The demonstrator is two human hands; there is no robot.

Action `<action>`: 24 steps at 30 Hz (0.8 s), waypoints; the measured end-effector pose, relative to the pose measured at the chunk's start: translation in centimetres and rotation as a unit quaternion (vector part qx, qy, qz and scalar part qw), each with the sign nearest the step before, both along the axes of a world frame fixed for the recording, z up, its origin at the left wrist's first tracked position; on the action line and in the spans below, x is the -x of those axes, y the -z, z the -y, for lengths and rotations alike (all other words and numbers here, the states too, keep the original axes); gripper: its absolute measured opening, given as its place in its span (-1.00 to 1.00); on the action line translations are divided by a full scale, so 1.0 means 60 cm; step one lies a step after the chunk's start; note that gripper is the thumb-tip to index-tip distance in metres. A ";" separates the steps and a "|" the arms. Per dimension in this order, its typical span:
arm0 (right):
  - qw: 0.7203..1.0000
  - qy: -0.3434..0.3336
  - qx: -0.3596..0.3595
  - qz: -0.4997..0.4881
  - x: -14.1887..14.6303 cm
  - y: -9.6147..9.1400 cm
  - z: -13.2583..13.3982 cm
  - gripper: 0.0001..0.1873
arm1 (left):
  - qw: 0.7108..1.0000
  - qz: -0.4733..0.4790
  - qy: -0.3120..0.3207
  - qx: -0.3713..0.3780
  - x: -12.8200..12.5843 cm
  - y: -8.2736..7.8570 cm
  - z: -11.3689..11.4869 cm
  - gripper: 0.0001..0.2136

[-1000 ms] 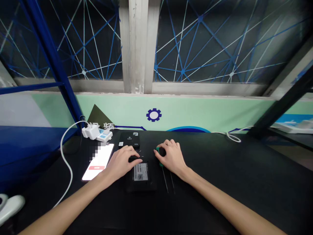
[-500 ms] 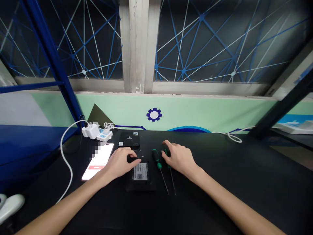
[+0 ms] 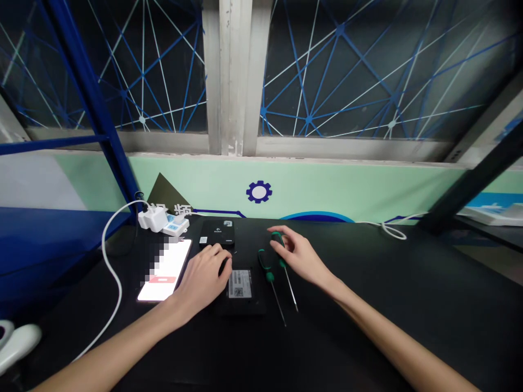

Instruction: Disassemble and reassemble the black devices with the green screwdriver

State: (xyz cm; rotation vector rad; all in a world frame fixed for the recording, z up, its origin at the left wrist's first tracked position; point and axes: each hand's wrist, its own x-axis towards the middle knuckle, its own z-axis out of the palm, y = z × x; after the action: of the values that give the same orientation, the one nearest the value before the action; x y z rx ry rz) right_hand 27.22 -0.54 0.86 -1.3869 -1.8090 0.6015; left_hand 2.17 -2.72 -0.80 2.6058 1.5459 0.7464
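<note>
My right hand (image 3: pixel 298 253) has its thumb and fingers closed round the green and black handle of a screwdriver (image 3: pixel 279 245), whose bare shaft slants down toward me. Just left of it, a second green and black screwdriver (image 3: pixel 270 276) lies on the table. A flat black device (image 3: pixel 255 305) with a white printed label lies in front of me. At its upper left, my left hand (image 3: pixel 209 269) is bent with thumb and fingers together on a small dark thing, mostly hidden, that I cannot make out.
Left of my left hand lies a lit phone (image 3: pixel 167 272). Behind it are a white power strip (image 3: pixel 176 224) and a plug with a white cable (image 3: pixel 106 250). A black box (image 3: pixel 216 233) with stickers lies behind the device. Another white cable (image 3: pixel 394 233) loops at the back right.
My right hand has closed on the right screwdriver and raised its handle slightly, its tip shifting. My left fingers now cover more of the small dark thing.
</note>
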 end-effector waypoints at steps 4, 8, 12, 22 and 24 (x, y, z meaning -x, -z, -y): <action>0.945 -0.011 0.083 -0.316 0.006 -0.010 -0.005 -0.59 | 0.999 -0.036 0.009 -0.010 -0.008 0.002 0.017 -0.71; 0.856 -0.027 0.126 -0.500 0.007 -0.022 -0.005 -0.73 | 0.998 -0.057 0.011 -0.002 -0.016 0.010 0.024 -0.69; 0.783 -0.056 0.148 -0.601 0.004 -0.041 -0.003 -0.92 | 0.998 -0.063 0.011 -0.002 -0.018 0.015 0.023 -0.69; 0.817 -0.059 0.165 -0.549 0.022 -0.069 -0.008 -0.52 | 0.999 -0.036 0.025 -0.013 -0.015 0.018 0.017 -0.71; 0.811 -0.081 0.141 -0.562 0.027 -0.068 -0.009 -0.47 | 0.999 -0.030 0.024 -0.018 -0.014 0.018 0.017 -0.72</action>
State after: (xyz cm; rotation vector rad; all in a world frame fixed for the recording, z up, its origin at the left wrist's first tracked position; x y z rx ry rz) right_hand 25.58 0.00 4.94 -0.7038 -0.8562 1.4483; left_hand 3.03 -3.72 -1.87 2.7049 1.4917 0.7054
